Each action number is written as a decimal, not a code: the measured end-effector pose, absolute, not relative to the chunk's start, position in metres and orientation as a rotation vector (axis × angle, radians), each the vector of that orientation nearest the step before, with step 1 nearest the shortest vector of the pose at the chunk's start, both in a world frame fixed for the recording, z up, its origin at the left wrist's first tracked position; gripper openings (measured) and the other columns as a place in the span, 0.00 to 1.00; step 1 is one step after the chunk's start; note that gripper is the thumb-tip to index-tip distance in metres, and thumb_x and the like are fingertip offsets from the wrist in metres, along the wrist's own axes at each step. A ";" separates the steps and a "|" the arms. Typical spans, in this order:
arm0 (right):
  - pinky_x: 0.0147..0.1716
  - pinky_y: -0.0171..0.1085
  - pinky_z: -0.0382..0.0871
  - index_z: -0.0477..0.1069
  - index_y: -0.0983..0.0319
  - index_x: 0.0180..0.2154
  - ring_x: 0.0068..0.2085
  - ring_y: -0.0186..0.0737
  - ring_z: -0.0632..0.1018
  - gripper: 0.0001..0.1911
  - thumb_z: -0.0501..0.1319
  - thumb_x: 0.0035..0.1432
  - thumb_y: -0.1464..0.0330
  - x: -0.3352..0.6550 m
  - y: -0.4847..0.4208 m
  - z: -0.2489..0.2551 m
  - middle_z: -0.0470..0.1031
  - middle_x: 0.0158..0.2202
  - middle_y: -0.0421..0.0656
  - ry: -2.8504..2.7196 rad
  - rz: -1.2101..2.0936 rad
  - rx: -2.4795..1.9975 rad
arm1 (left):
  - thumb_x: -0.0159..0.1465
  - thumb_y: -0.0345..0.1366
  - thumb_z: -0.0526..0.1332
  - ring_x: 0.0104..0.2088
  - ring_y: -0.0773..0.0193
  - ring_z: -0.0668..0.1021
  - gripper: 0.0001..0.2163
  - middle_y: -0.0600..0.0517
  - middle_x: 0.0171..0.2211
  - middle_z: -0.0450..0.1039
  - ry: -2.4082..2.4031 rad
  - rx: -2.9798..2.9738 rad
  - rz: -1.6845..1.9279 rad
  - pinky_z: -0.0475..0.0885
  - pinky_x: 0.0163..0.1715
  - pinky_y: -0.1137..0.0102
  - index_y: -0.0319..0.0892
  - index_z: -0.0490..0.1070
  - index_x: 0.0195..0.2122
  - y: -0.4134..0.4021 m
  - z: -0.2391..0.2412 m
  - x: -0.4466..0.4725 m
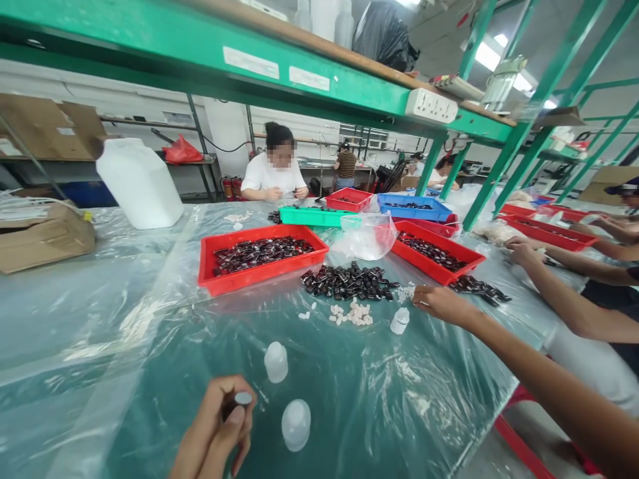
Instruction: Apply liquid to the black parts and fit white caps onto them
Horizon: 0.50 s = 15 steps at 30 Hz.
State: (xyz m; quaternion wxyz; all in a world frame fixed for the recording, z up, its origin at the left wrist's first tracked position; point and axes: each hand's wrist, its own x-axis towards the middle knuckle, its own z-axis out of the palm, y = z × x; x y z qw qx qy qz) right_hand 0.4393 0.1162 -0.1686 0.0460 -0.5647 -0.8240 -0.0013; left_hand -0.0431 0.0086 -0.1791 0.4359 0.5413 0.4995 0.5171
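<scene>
My left hand (214,426), low in the view, is closed around a small dark piece with a pale grey round end (243,398). My right hand (442,304) reaches out to a little heap of tiny translucent parts (405,293), its fingertips pressed together at the edge; what they pinch is too small to make out. Just below that hand stands a small clear bottle (400,320). Close by are a pile of shiny dark pieces (347,282) and a cluster of small cream-coloured parts (353,313). Two white translucent cups (276,362) (296,426) stand right of my left hand.
Red trays (262,279) (456,274) of dark pieces, a green tray (317,216) and a plastic bag (367,238) lie farther back. A white jug (142,186) and a cardboard box (47,233) stand left. A green shelf beam (174,60) crosses overhead. Co-workers sit opposite and at right.
</scene>
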 end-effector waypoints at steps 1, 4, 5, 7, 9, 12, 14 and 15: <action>0.42 0.42 0.78 0.73 0.64 0.47 0.41 0.40 0.78 0.11 0.63 0.73 0.62 0.437 0.114 -0.166 0.75 0.44 0.44 -2.493 -0.037 -1.683 | 0.68 0.58 0.56 0.13 0.71 0.59 0.19 0.61 0.20 0.59 1.255 1.373 1.279 0.59 0.11 0.75 0.47 0.65 0.35 0.006 -0.178 -0.043; 0.40 0.40 0.77 0.73 0.64 0.44 0.39 0.39 0.78 0.11 0.62 0.73 0.61 0.412 0.098 -0.147 0.74 0.42 0.43 -2.346 -0.167 -1.514 | 0.70 0.53 0.57 0.17 0.67 0.65 0.15 0.61 0.19 0.60 1.298 1.456 1.265 0.63 0.19 0.74 0.47 0.69 0.40 -0.004 -0.173 -0.044; 0.40 0.39 0.76 0.73 0.62 0.44 0.40 0.39 0.77 0.11 0.60 0.74 0.61 0.397 0.089 -0.137 0.74 0.43 0.44 -2.276 -0.203 -1.449 | 0.70 0.51 0.57 0.19 0.66 0.66 0.13 0.60 0.19 0.60 1.309 1.482 1.259 0.63 0.21 0.73 0.47 0.70 0.42 -0.007 -0.171 -0.045; 0.40 0.40 0.76 0.72 0.62 0.46 0.39 0.39 0.76 0.12 0.58 0.75 0.60 0.353 0.066 -0.117 0.73 0.42 0.44 -2.161 -0.207 -1.296 | 0.71 0.48 0.58 0.20 0.65 0.67 0.11 0.60 0.19 0.62 1.321 1.526 1.237 0.62 0.22 0.73 0.47 0.72 0.43 -0.011 -0.167 -0.045; 0.37 0.37 0.75 0.72 0.62 0.46 0.41 0.39 0.76 0.10 0.59 0.75 0.62 0.297 0.044 -0.099 0.73 0.45 0.44 -2.179 -0.019 -1.156 | 0.72 0.46 0.57 0.21 0.65 0.69 0.10 0.60 0.20 0.62 1.316 1.565 1.208 0.64 0.23 0.73 0.48 0.72 0.45 -0.013 -0.164 -0.047; 0.31 0.33 0.71 0.74 0.62 0.44 0.34 0.34 0.74 0.09 0.59 0.75 0.65 0.212 0.028 -0.086 0.73 0.39 0.40 -2.295 0.480 -0.953 | 0.73 0.44 0.56 0.23 0.65 0.70 0.08 0.58 0.24 0.66 1.272 1.645 1.146 0.67 0.25 0.73 0.49 0.71 0.46 -0.014 -0.160 -0.051; 0.29 0.32 0.68 0.75 0.63 0.40 0.30 0.32 0.72 0.11 0.59 0.75 0.64 0.171 0.032 -0.086 0.73 0.35 0.38 -2.339 0.789 -0.855 | 0.74 0.42 0.54 0.24 0.65 0.71 0.08 0.57 0.27 0.69 1.228 1.700 1.116 0.67 0.25 0.74 0.49 0.71 0.46 -0.014 -0.158 -0.054; 0.29 0.32 0.67 0.75 0.63 0.40 0.29 0.32 0.72 0.11 0.59 0.74 0.64 0.157 0.036 -0.088 0.73 0.34 0.38 -2.339 0.899 -0.828 | 0.74 0.42 0.54 0.26 0.65 0.72 0.08 0.56 0.28 0.69 1.207 1.722 1.109 0.67 0.26 0.74 0.49 0.70 0.46 -0.013 -0.158 -0.056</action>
